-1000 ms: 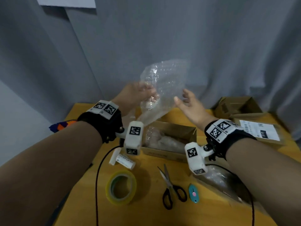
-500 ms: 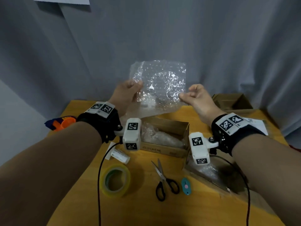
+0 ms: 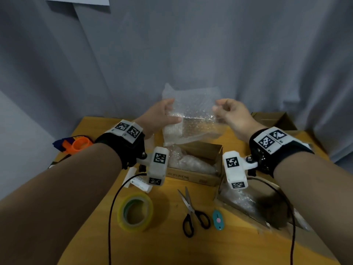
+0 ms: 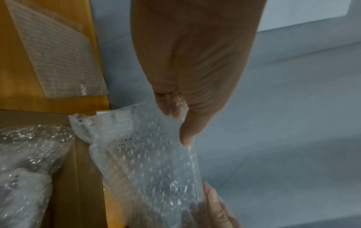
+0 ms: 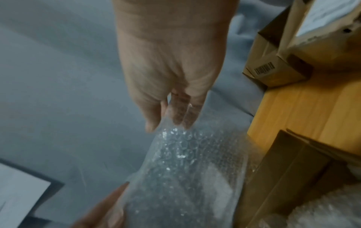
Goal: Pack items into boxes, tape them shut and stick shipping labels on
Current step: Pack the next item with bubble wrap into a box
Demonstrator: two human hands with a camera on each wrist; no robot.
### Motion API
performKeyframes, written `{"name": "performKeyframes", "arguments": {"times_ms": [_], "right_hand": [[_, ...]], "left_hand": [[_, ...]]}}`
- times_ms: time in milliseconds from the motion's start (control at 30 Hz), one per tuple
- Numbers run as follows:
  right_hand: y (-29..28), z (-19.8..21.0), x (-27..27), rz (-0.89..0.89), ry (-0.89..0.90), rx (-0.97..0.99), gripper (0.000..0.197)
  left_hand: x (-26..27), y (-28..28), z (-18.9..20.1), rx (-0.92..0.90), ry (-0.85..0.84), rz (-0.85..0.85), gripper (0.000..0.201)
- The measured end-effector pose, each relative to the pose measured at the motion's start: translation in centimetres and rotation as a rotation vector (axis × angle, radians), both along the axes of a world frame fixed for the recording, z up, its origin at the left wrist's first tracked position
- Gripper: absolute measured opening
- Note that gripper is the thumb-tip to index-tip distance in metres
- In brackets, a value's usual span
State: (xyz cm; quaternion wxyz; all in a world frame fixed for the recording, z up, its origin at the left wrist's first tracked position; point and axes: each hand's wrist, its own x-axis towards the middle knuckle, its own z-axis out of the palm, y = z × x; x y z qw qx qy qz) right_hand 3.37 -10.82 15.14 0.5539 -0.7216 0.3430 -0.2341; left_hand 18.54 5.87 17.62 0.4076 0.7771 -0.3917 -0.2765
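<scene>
A clear bubble-wrap sheet (image 3: 193, 115) hangs between both hands above the open cardboard box (image 3: 194, 175). My left hand (image 3: 162, 117) pinches its left edge between thumb and fingers, as the left wrist view shows (image 4: 175, 117). My right hand (image 3: 225, 111) pinches the right edge, seen close in the right wrist view (image 5: 175, 117). The bubble wrap (image 4: 148, 162) sags toward the box, which holds more bubble-wrapped padding (image 3: 191, 161). What lies under that padding is hidden.
On the wooden table (image 3: 168, 245) lie a roll of clear tape (image 3: 135, 211), black scissors (image 3: 191, 213), a small teal cutter (image 3: 218, 219) and a white tube (image 3: 140, 184). An orange tape dispenser (image 3: 76, 144) sits at the left; more boxes (image 3: 273, 119) stand at the right.
The right hand went from open beside the sheet to pinching its right edge. Both hands then brought the spread bubble wrap down toward the open box.
</scene>
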Motion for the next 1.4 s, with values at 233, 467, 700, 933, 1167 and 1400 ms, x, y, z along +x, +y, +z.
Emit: {"name": "performKeyframes", "arguments": {"times_ms": [233, 467, 700, 933, 1167, 1400], "right_hand": [[-0.2, 0.6, -0.4, 0.175, 0.264, -0.198, 0.064], [0.0, -0.3, -0.3, 0.049, 0.167, -0.268, 0.017], [1.0, -1.4, -0.3, -0.01, -0.067, 0.016, 0.016], [2.1, -1.6, 0.3, -0.19, -0.21, 0.124, 0.012], [1.1, -2.2, 0.2, -0.242, -0.164, 0.087, 0.025], [0.6, -2.4, 0.0, -0.1, 0.307, -0.276, 0.04]], "left_hand": [[0.9, -1.6, 0.2, 0.085, -0.322, 0.046, 0.065], [2.0, -1.5, -0.7, 0.006, -0.375, 0.132, 0.021], [1.2, -0.4, -1.8, -0.206, 0.01, 0.215, 0.023], [0.8, -0.2, -3.4, -0.111, 0.178, 0.093, 0.031], [1.3, 0.1, -3.2, 0.012, 0.052, 0.16, 0.024], [0.6, -1.2, -2.7, -0.084, 0.182, 0.233, 0.026]]}}
